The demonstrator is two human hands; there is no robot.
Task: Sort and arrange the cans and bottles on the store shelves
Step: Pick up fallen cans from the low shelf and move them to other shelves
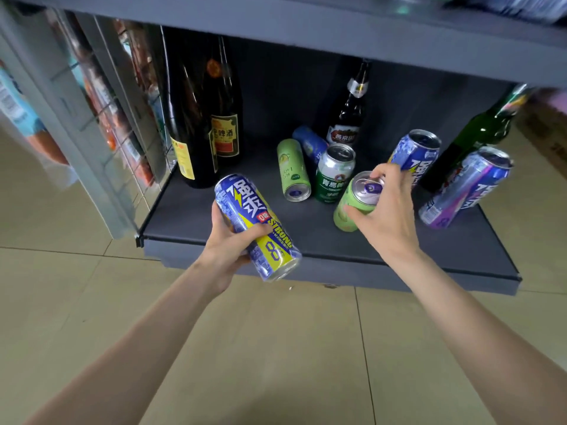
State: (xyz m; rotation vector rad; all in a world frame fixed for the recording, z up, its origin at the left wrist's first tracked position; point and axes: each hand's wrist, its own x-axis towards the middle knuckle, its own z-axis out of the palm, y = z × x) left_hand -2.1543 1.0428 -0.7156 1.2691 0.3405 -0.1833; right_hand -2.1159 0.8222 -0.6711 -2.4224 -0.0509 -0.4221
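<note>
While both hands are occupied, I judge the sort to be at an early stage. My left hand (pixel 228 240) is wrapped around a blue-and-yellow can (pixel 256 227), held tilted over the front lip of the shelf (pixel 306 228). My right hand (pixel 388 210) is closed from above on the top of a light green can (pixel 357 200), which leans on the shelf directly under the palm. Just beyond the right hand, a green-and-silver can (pixel 334 176) stands upright; between the hands and further back, a second light green can (pixel 293 170) and a blue can (pixel 310 144) lie on their sides. To the right of the right hand, two blue cans (pixel 414 154) (pixel 466 187) lean loose beside a tilted green bottle (pixel 478 133). Beyond the left hand, two dark bottles (pixel 202 118) stand together; a brown bottle (pixel 348 115) stands alone at the back. Most cans remain ungrouped.
</note>
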